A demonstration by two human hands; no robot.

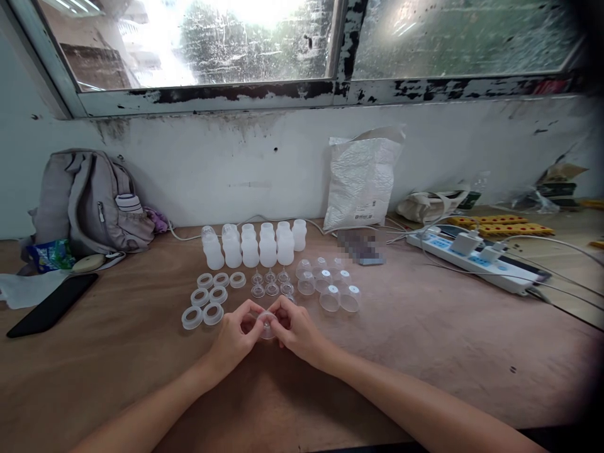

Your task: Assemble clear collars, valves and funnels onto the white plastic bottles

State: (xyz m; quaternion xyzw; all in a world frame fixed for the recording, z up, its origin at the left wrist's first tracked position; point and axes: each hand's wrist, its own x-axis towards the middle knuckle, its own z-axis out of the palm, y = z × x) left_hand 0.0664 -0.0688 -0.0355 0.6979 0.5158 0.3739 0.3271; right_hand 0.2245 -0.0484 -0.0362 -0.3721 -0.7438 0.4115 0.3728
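Over the near tabletop, the left hand and right hand pinch one clear round piece, presumably for steadiness.

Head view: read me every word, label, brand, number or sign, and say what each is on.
No text reads clearly.
White mailer bag: print low on its front, too small to read.
Blue-green packet: print too blurred.
Power strip: any markings too small.
White bottles, clear caps: no lettering I can make out.
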